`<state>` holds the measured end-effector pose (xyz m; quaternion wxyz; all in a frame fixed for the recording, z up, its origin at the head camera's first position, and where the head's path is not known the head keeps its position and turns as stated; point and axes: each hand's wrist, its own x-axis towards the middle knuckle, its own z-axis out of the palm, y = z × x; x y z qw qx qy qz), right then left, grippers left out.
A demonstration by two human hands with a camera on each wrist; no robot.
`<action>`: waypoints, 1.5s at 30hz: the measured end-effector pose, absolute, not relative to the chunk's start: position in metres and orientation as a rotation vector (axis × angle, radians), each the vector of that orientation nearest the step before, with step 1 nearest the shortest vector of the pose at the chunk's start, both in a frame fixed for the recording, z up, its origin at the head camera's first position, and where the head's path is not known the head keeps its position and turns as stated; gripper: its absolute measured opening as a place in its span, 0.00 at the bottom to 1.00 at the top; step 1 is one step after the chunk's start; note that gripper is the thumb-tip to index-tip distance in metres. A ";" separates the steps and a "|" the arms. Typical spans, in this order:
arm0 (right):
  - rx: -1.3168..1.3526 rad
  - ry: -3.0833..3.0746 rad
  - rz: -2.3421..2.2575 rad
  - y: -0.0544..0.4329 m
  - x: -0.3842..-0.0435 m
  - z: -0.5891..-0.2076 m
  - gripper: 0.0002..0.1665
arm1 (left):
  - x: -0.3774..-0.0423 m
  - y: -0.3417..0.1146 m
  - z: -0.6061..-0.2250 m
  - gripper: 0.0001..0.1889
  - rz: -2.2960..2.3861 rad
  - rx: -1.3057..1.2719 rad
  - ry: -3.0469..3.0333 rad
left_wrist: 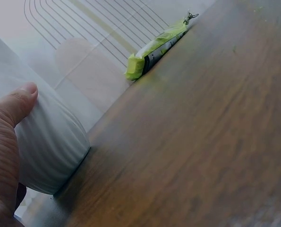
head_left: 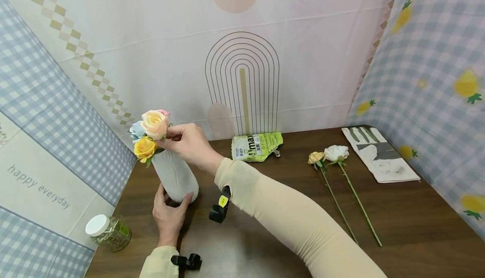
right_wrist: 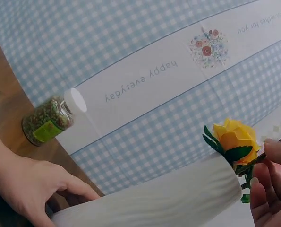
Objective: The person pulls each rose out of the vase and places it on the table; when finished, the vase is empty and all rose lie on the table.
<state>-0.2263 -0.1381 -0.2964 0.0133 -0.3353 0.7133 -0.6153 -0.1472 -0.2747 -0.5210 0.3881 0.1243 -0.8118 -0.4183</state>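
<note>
A white ribbed vase [head_left: 175, 176] stands on the left part of the table, holding artificial roses. My left hand [head_left: 169, 217] grips it low down, with the thumb along its side in the left wrist view. At the mouth, my right hand [head_left: 195, 145] pinches a dark stem [right_wrist: 246, 166] between thumb and fingers. That stem leads to the peach rose [head_left: 154, 124], the tallest bloom. Around it sit a yellow rose [head_left: 145, 149], a light blue flower [head_left: 137, 130] and a pink flower [head_left: 164, 112], mostly covered by the peach one.
A white-lidded jar [head_left: 111, 232] stands at the left edge. A green pouch [head_left: 257, 146] lies by the back wall. To the right lie a white rose [head_left: 336, 153] and a small yellow rose [head_left: 316, 157] on long stems, beside a folded cloth [head_left: 380, 155].
</note>
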 end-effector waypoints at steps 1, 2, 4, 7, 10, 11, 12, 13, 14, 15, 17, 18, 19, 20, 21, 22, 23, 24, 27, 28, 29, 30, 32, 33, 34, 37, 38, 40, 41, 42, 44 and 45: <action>-1.066 2.239 -1.903 -0.138 -0.227 -0.295 0.12 | -0.147 -0.275 -0.521 0.49 -1.066 0.318 -2.065; -1.088 2.254 -1.893 -0.138 -0.227 -0.294 0.12 | -0.147 -0.275 -0.521 0.49 -1.069 0.318 -2.066; -1.123 2.281 -1.880 -0.137 -0.228 -0.292 0.12 | -0.148 -0.275 -0.521 0.49 -1.078 0.323 -2.071; -1.158 2.296 -1.885 -0.138 -0.231 -0.288 0.11 | -0.149 -0.274 -0.520 0.49 -1.095 0.321 -2.074; -1.158 2.274 -1.917 -0.139 -0.232 -0.285 0.11 | -0.148 -0.274 -0.519 0.48 -1.102 0.322 -2.074; -1.157 2.252 -1.931 -0.140 -0.233 -0.284 0.12 | -0.148 -0.274 -0.519 0.49 -1.101 0.321 -2.072; -1.157 2.246 -1.943 -0.140 -0.234 -0.283 0.12 | -0.148 -0.275 -0.520 0.48 -1.100 0.321 -2.071; -1.156 2.237 -1.957 -0.139 -0.234 -0.283 0.12 | -0.148 -0.275 -0.520 0.48 -1.098 0.321 -2.071; -1.155 2.224 -1.974 -0.139 -0.235 -0.282 0.13 | -0.148 -0.275 -0.520 0.48 -1.096 0.320 -2.070; -1.152 2.199 -2.001 -0.138 -0.236 -0.281 0.13 | -0.148 -0.275 -0.521 0.48 -1.093 0.320 -2.068; -1.139 2.143 -2.067 -0.135 -0.238 -0.276 0.13 | -0.148 -0.275 -0.521 0.48 -1.081 0.314 -2.062; -1.124 2.118 -2.100 -0.133 -0.239 -0.274 0.13 | -0.149 -0.276 -0.521 0.48 -1.073 0.312 -2.060; -1.104 2.070 -2.138 -0.132 -0.240 -0.272 0.14 | -0.149 -0.276 -0.522 0.48 -1.065 0.308 -2.056; -1.085 2.040 -2.167 -0.129 -0.240 -0.270 0.14 | -0.150 -0.276 -0.522 0.48 -1.060 0.305 -2.052; -1.065 2.018 -2.190 -0.127 -0.241 -0.268 0.14 | -0.150 -0.276 -0.522 0.48 -1.055 0.302 -2.048; -1.046 2.009 -2.201 -0.124 -0.242 -0.267 0.14 | -0.151 -0.276 -0.522 0.48 -1.051 0.299 -2.043; -1.028 1.994 -2.212 -0.122 -0.243 -0.266 0.14 | -0.151 -0.276 -0.522 0.48 -1.050 0.296 -2.039; -1.019 2.001 -2.207 -0.121 -0.244 -0.267 0.14 | -0.151 -0.276 -0.522 0.48 -1.050 0.296 -2.036; -1.009 2.052 -2.174 -0.116 -0.245 -0.271 0.13 | -0.151 -0.276 -0.522 0.48 -1.053 0.297 -2.033; -1.010 2.057 -2.168 -0.115 -0.246 -0.273 0.12 | -0.151 -0.276 -0.522 0.48 -1.056 0.298 -2.033; -1.017 2.068 -2.158 -0.113 -0.247 -0.275 0.12 | -0.150 -0.276 -0.522 0.48 -1.059 0.299 -2.036; -1.029 2.072 -2.148 -0.112 -0.247 -0.276 0.12 | -0.150 -0.276 -0.523 0.47 -1.059 0.299 -2.040; -1.057 2.052 -2.148 -0.110 -0.248 -0.280 0.12 | -0.149 -0.275 -0.523 0.47 -1.067 0.304 -2.047; -1.069 2.055 -2.143 -0.108 -0.249 -0.281 0.12 | -0.149 -0.275 -0.523 0.47 -1.068 0.305 -2.050; -1.085 2.051 -2.144 -0.107 -0.249 -0.283 0.12 | -0.149 -0.275 -0.522 0.48 -1.073 0.307 -2.051; -1.138 2.068 -2.166 -0.102 -0.250 -0.285 0.10 | -0.148 -0.275 -0.522 0.48 -1.074 0.310 -2.056; -1.147 2.081 -2.182 -0.100 -0.250 -0.286 0.09 | -0.148 -0.275 -0.522 0.48 -1.072 0.308 -2.058; -1.164 2.082 -2.227 -0.097 -0.249 -0.285 0.08 | -0.149 -0.275 -0.522 0.48 -1.066 0.306 -2.062; -1.166 2.073 -2.255 -0.095 -0.249 -0.284 0.08 | -0.149 -0.275 -0.522 0.48 -1.063 0.305 -2.064; -1.160 2.040 -2.287 -0.093 -0.248 -0.284 0.08 | -0.149 -0.275 -0.522 0.48 -1.062 0.306 -2.065; -1.128 1.963 -2.350 -0.087 -0.248 -0.282 0.09 | -0.149 -0.275 -0.521 0.48 -1.057 0.307 -2.067; -1.110 1.926 -2.380 -0.084 -0.248 -0.281 0.09 | -0.149 -0.275 -0.521 0.48 -1.056 0.308 -2.069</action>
